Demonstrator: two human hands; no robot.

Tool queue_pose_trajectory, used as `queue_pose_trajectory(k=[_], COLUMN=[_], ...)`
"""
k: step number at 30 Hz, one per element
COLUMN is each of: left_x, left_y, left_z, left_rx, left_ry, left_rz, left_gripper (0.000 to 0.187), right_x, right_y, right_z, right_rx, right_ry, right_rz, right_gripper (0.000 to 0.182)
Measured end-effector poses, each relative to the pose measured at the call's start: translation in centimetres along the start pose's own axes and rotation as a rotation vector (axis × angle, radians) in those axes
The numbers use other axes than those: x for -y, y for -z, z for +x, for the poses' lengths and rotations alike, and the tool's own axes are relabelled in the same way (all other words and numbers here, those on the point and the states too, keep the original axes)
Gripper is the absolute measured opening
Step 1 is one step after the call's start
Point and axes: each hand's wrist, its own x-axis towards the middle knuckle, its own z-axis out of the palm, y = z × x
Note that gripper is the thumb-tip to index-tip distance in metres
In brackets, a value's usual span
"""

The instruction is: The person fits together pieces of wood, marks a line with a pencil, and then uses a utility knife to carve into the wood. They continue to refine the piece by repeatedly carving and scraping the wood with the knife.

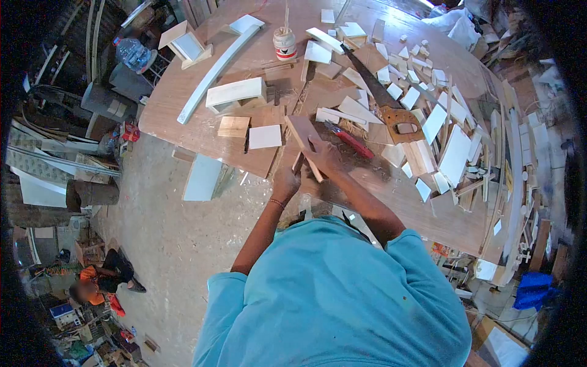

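Near the table's front edge, my right hand (pixel 324 154) is closed on a small wooden board (pixel 301 131), which is held tilted. My left hand (pixel 285 183) is closed just left of it, round a thin wooden piece (pixel 298 163). A narrow wooden strip (pixel 315 171) shows between the two hands. Right of my right hand lie red-handled pliers (pixel 351 140). A handsaw (pixel 391 104) with a wooden handle rests farther right. Left of the board are a white square piece (pixel 265 137) and a plain wood square (pixel 233 126).
The wooden table (pixel 177 104) bears a white box-like piece (pixel 236 95), a long curved strip (pixel 220 68), a jar (pixel 284 44) with a stick in it and many offcuts on the right. A person (pixel 95 284) in orange sits at the lower left.
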Motion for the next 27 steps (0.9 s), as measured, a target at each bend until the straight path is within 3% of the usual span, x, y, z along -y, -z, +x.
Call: queue_pose_trajectory(k=[3, 5, 6, 7, 9, 11, 12, 14, 18, 20, 21, 23, 24, 26, 27], left_x=[-0.7, 0.5, 0.7, 1.4, 2.8, -0.2, -0.4, 0.0, 0.3, -0.1, -0.1, 0.0, -0.1, -0.2, -0.3], left_y=[-0.8, -1.0, -1.0, -1.6, -3.0, -0.5, -0.3, -0.5, -0.4, -0.1, 0.0, 0.1, -0.1, -0.1, -0.3], left_z=[-1.2, 0.4, 0.1, 0.3, 0.9, -0.4, -0.6, -0.7, -0.1, -0.3, -0.3, -0.5, -0.7, 0.0, -0.1], left_rx=[0.016, -0.114, -0.296, -0.295, -0.045, -0.016, -0.028, -0.040, 0.005, -0.361, -0.358, -0.066, -0.063, -0.047, -0.022], left_ry=[-0.007, -0.316, -0.479, -0.474, -0.180, -0.115, -0.142, -0.202, -0.095, -0.545, -0.546, -0.208, -0.175, -0.154, -0.122], left_rz=[-0.058, -0.107, -0.217, -0.213, -0.002, -0.006, 0.040, 0.070, -0.059, -0.097, -0.096, -0.013, -0.001, 0.037, 0.060], left_gripper=[0.020, 0.017, 0.017, 0.017, 0.016, 0.015, 0.015, 0.015, 0.015, 0.014, 0.014, 0.015, 0.017, 0.017, 0.017], right_x=[-0.4, 2.5, 2.5, 2.2, 1.5, 0.4, 0.5, 0.6, 3.3, 2.9, 2.3, 0.5, 0.8, 1.3, 1.1], right_y=[0.2, 1.0, 0.8, 1.1, 1.1, 0.7, 1.2, 2.2, 1.7, 1.0, 0.5, 0.0, 0.5, 1.3, 0.8], right_z=[-3.3, -5.4, -5.7, -5.8, -4.8, -1.8, -1.0, 0.0, -5.3, -6.1, -5.4, -3.1, -2.2, -0.8, -1.5], right_rx=[-0.065, -0.086, -0.078, -0.138, -0.205, -0.083, -0.092, 0.135, -0.032, -0.223, -0.224, -0.148, -0.153, -0.004, -0.002], right_ry=[0.058, 0.239, 0.238, 0.358, 0.479, 0.101, 0.107, 0.042, 0.217, 0.436, 0.434, 0.291, 0.297, -0.037, -0.036], right_rz=[-0.017, 0.081, 0.089, 0.002, -0.082, -0.214, -0.211, -0.180, -0.107, -0.254, -0.253, -0.244, -0.242, 0.051, 0.048], right_gripper=[0.053, 0.047, 0.047, 0.048, 0.049, 0.048, 0.048, 0.049, 0.046, 0.043, 0.043, 0.044, 0.044, 0.046, 0.046])
